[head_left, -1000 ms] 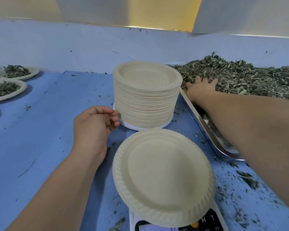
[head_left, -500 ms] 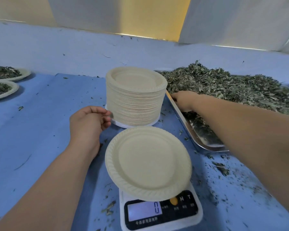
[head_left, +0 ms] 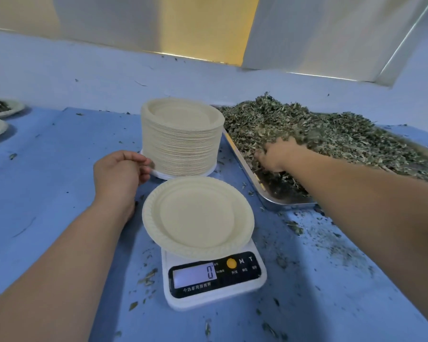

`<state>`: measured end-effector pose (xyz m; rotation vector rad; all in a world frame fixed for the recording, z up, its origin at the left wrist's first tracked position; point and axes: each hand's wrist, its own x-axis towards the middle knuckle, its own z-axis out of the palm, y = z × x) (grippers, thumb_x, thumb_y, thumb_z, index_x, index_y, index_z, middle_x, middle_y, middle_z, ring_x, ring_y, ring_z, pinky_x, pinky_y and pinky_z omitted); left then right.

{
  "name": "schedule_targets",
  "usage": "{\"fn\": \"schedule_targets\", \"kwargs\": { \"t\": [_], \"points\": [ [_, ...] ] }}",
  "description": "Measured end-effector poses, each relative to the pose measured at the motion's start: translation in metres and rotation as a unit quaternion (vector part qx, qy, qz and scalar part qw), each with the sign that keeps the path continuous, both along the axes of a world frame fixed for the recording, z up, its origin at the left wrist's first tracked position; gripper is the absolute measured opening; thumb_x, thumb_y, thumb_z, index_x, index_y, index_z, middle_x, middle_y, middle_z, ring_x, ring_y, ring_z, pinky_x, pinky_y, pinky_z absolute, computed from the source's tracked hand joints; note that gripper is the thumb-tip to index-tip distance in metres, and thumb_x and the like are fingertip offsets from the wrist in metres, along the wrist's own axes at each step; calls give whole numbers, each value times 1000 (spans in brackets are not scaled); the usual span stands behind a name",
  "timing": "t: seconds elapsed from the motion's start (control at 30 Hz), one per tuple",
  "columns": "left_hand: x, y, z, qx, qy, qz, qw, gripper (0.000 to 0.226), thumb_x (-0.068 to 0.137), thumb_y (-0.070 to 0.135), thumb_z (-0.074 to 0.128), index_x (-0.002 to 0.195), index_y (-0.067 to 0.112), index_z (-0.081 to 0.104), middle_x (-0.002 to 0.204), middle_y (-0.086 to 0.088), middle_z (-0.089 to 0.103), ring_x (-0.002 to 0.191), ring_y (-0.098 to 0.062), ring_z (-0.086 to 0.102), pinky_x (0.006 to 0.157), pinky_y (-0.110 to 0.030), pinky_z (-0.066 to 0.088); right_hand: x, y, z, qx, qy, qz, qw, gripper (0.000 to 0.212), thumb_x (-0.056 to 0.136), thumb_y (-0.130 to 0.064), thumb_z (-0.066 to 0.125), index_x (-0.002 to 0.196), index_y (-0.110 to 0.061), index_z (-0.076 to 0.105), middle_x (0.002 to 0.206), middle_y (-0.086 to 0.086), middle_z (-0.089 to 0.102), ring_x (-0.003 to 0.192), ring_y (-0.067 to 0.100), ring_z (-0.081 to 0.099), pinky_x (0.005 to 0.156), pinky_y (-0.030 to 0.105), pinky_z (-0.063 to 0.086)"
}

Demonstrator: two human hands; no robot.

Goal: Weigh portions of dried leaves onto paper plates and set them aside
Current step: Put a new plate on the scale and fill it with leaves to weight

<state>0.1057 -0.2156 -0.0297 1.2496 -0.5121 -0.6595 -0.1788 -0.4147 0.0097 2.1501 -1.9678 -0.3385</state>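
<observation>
I'm curling my right hand (head_left: 279, 155) round a handful of dried leaves (head_left: 331, 134), far right; the empty paper plate (head_left: 198, 215) is sitting on the scale (head_left: 215, 280), nearer and leftward. My left hand (head_left: 119, 171) is idling, loosely curled, empty.

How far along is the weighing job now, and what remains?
Done: two filled plates sit at the far left. In hand: an empty plate lies on the scale, which reads 0, and the right hand grabs dried leaves in the tray; the left hand rests beside the plate stack. Left: weigh this portion, set it aside, repeat; stack and tray look full.
</observation>
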Motion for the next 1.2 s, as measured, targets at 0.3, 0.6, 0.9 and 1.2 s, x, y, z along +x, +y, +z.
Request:
{"fn": "schedule_targets", "kwargs": {
  "t": [0.3,0.6,0.9,1.2],
  "points": [
    [-2,0,0,15,8,1,1000,35,81,-14,43,76,11,67,65,0,74,52,-8,62,60,-20,57,-10,45,11,21,-143,160,976,48,106,-33,40,152,-21,38,131,16,62,87,23,61,69,32,47],
    [0,2,1,3,14,-4,1000,37,81,-14,40,75,11,66,66,-1,74,53,-9,62,62,-22,58,-44,68,25,-174,-94,127,972,43,99,-43,37,131,-24,57,95,2,69,95,26,65,97,50,49],
    [1,-1,-2,7,11,-10,1000,36,81,-14,42,74,13,65,73,-6,75,56,-11,62,65,-23,58,-41,81,2,39,-213,155,964,33,105,-30,42,127,-17,63,115,7,67,94,23,64,82,37,55],
    [-1,-2,-2,4,21,-2,1000,36,79,-15,40,75,11,64,66,-3,73,52,-10,60,60,-22,57,-72,86,15,-86,-86,95,988,46,101,-49,37,137,-28,58,113,2,70,119,17,60,115,61,30]
  ]
}}
